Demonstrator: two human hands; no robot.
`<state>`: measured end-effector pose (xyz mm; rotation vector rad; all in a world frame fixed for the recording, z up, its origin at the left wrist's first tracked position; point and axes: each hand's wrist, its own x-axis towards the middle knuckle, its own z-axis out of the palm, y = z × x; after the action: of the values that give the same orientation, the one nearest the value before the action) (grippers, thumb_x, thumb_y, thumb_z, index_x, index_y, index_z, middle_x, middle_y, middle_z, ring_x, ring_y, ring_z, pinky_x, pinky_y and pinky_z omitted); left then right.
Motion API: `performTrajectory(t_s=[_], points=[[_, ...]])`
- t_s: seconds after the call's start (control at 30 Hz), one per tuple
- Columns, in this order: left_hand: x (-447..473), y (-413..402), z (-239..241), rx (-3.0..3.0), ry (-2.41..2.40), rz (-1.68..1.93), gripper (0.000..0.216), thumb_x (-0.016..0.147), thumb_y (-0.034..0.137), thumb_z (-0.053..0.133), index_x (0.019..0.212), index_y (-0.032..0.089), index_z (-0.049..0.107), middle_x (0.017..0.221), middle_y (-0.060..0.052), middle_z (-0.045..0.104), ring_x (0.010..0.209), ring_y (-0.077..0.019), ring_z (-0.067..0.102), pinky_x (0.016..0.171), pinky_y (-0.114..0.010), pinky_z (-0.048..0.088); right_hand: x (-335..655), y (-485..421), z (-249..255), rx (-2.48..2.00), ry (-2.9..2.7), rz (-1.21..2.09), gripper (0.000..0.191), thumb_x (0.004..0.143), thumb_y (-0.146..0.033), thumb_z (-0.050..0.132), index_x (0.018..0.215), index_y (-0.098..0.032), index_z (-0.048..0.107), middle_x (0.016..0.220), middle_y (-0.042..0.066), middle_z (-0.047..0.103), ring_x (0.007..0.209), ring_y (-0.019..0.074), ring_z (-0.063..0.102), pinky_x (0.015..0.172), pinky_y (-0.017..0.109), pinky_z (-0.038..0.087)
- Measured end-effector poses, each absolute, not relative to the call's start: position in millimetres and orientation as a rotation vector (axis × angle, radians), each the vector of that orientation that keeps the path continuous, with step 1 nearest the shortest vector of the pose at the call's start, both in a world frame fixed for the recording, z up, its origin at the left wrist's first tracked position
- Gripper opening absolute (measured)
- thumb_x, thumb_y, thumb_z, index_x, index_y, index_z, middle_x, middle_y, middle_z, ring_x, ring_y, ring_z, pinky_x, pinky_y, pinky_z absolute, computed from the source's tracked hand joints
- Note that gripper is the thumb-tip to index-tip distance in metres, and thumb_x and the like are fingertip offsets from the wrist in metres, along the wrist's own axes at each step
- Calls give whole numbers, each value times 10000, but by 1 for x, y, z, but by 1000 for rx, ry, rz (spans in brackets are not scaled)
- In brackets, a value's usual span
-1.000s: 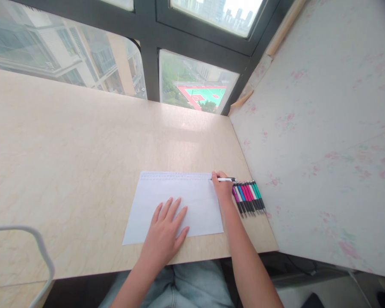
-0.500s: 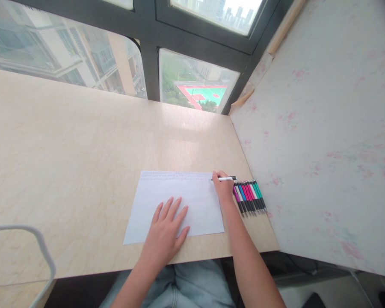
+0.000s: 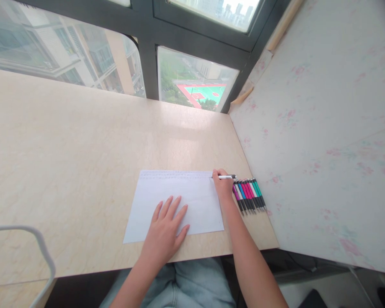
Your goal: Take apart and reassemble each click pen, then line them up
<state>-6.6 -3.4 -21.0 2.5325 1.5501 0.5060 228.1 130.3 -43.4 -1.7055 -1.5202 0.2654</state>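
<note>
A white sheet of paper (image 3: 192,194) lies on the beige desk (image 3: 77,149), with a faint line of writing along its top edge. My left hand (image 3: 167,229) lies flat on the sheet's lower part, fingers spread. My right hand (image 3: 222,186) is at the sheet's top right corner, closed around a white pen with a black end (image 3: 227,176), whose tip touches the paper. Just to the right of that hand lies a row of several pens (image 3: 249,194) in purple, blue, pink and green.
A wall with a pale floral pattern (image 3: 324,128) closes the desk's right side. Dark-framed windows (image 3: 192,38) run along the back. A white curved rail (image 3: 35,244) stands at the lower left. My jeans show below the desk's front edge.
Both hands stay where they were. The view has only shifted slightly.
</note>
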Motion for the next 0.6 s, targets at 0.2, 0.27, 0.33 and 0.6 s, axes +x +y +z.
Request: performTrajectory(t_s=[0.2, 0.27, 0.33, 0.6], points=[[-6, -3, -20, 2538, 1561, 519, 445, 901, 374, 518, 1323, 239, 553, 1511, -98, 415, 1395, -339, 342, 1119, -551, 294, 228, 130, -42, -1689, -1511, 288, 381, 872, -419, 457, 549, -220, 424, 485, -57, 386, 502, 120, 346, 528, 251, 276], [-7, -3, -21, 2539, 1562, 524, 443, 901, 375, 518, 1322, 243, 553, 1511, -96, 415, 1395, -338, 344, 1116, -548, 298, 229, 130, -42, -1680, -1493, 306, 377, 866, -414, 461, 547, -219, 419, 488, -57, 385, 506, 119, 347, 527, 250, 277], [-7, -3, -22, 2535, 1561, 525, 445, 901, 373, 519, 1326, 248, 548, 1513, -93, 413, 1396, -336, 342, 1117, -547, 297, 229, 130, -42, -1671, -1465, 324, 365, 858, -409, 467, 551, -217, 424, 496, -56, 393, 513, 118, 349, 533, 250, 278], [-8, -3, -22, 2515, 1550, 557, 448, 896, 367, 528, 1329, 254, 547, 1511, -89, 416, 1399, -333, 340, 1127, -548, 286, 234, 125, -38, -1601, -1278, 477, 337, 874, -437, 440, 626, -210, 462, 542, -49, 434, 540, 129, 400, 540, 249, 333]])
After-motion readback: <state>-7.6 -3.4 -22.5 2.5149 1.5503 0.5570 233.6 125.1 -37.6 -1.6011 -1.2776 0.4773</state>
